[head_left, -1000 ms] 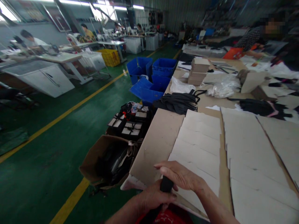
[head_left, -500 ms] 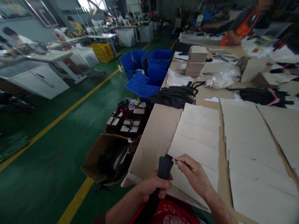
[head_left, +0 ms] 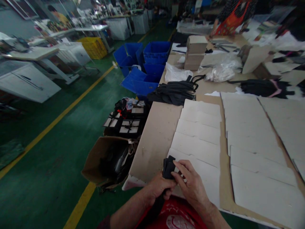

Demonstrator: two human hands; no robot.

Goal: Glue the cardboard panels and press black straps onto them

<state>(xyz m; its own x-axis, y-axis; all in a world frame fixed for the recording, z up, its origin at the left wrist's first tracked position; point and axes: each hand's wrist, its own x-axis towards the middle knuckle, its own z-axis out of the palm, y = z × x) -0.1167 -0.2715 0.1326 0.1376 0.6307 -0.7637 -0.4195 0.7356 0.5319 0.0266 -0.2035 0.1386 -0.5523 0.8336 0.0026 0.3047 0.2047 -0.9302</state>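
Observation:
My left hand (head_left: 160, 187) is closed round a narrow black strip (head_left: 167, 167) that stands up above the near edge of the table (head_left: 156, 140). My right hand (head_left: 190, 183) rests against the strip's top end, its fingers curled onto it. Both hands hover over the nearest of several overlapping pale cardboard sheets (head_left: 199, 136) laid out in a row. A red cloth (head_left: 177, 216) lies below my wrists.
More pale sheets (head_left: 252, 133) cover the table's right side. A pile of black strips (head_left: 175, 92), plastic bags (head_left: 222, 70) and stacked cards (head_left: 195, 52) lie farther back. On the green floor stand a brown box (head_left: 105, 160), black boxes (head_left: 126, 121) and blue bins (head_left: 147, 63). A person in orange works at the far end.
My right hand has gone from a small pinch just beside the strip to gripping its top end. The view has tilted downward; both hands sit slightly lower and closer together.

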